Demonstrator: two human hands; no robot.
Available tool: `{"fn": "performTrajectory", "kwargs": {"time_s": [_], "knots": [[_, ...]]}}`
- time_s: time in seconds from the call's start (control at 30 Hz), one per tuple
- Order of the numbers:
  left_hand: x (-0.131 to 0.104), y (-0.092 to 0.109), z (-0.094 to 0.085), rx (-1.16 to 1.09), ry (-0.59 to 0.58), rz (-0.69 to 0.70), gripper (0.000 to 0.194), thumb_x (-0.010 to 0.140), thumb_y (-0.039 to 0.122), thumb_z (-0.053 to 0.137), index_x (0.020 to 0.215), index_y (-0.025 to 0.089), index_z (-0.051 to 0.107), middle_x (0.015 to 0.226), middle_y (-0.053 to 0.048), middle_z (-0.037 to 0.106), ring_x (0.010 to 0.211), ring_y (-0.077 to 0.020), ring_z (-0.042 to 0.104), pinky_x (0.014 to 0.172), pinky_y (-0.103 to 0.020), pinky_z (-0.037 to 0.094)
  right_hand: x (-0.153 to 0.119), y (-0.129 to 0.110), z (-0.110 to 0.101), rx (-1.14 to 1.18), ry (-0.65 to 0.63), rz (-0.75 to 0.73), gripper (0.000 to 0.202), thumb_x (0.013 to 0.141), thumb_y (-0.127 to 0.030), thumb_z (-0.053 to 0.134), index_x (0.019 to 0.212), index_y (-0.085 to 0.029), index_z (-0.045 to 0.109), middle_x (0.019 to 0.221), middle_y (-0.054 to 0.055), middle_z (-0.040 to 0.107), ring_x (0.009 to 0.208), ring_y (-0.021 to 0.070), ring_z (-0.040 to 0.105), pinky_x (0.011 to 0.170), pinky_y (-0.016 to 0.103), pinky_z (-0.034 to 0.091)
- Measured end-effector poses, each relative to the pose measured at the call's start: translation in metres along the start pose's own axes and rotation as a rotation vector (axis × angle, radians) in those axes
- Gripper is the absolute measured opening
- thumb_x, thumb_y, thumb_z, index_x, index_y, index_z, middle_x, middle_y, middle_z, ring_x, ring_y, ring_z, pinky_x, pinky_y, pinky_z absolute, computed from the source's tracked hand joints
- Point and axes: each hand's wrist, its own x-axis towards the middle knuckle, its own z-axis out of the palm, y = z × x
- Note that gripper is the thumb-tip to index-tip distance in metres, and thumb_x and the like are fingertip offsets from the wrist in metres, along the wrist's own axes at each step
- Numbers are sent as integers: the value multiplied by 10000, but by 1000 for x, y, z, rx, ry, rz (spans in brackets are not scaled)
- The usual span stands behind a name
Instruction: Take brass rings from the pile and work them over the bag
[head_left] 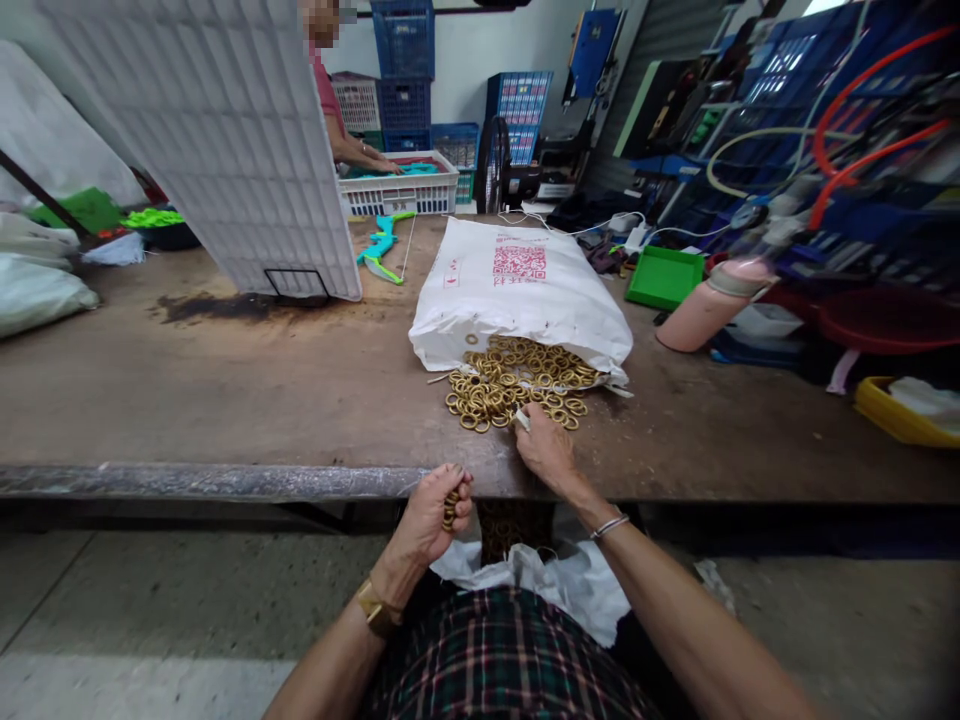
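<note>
A white woven sack (pixel 480 300) with a red printed code lies on its side, its mouth facing me. Brass-coloured rings (pixel 487 395) spill from it in a pile on the table. My left hand (pixel 439 510), just off the table's front edge, is closed around several of the rings. At the near side of the pile is my right hand (pixel 547 445), fingers pinched together and something whitish at their tips; what they hold, if anything, I cannot make out. Below the edge, an open white bag (pixel 525 570) sits at my lap, with more rings visible in it.
A white ribbed panel (pixel 225 150) stands on the wooden table (pixel 187 400) at left. Behind it a person (pixel 341 130) reaches into a white crate (pixel 375 198). On the right are a green tray (pixel 664 277), a pink bottle (pixel 709 308) and a yellow tray (pixel 900 425).
</note>
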Motion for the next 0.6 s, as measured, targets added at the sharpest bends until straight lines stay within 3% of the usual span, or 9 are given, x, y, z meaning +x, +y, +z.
{"fn": "performTrajectory", "kwargs": {"time_s": [0.13, 0.33, 0.47, 0.6], "knots": [[5, 6, 4, 90, -4, 44, 318, 648, 389, 669, 739, 150, 481, 541, 66, 418, 396, -23, 371, 342, -124, 193, 2, 5, 0, 123, 29, 8, 195, 820, -250, 388, 931, -188, 536, 758, 50, 607, 669, 151, 530, 563, 242, 275], [15, 10, 17, 339, 76, 172, 271, 675, 393, 607, 762, 162, 495, 505, 79, 399, 373, -34, 332, 344, -143, 194, -10, 8, -3, 546, 74, -121, 188, 779, -305, 378, 702, -181, 498, 612, -21, 480, 575, 113, 416, 558, 223, 309], [21, 6, 22, 636, 133, 368, 195, 741, 310, 517, 857, 157, 548, 472, 81, 386, 376, -50, 321, 381, -166, 237, -27, 4, -7, 792, -116, -137, 170, 723, -317, 435, 638, -180, 486, 556, -55, 414, 523, 87, 363, 499, 207, 286], [21, 3, 24, 855, 91, 569, 239, 749, 212, 500, 954, 159, 611, 553, 44, 475, 470, -71, 393, 474, -184, 313, -40, -2, -9, 1050, -360, -3, 143, 695, -321, 480, 647, -188, 453, 473, -98, 322, 410, 53, 267, 401, 185, 212]]}}
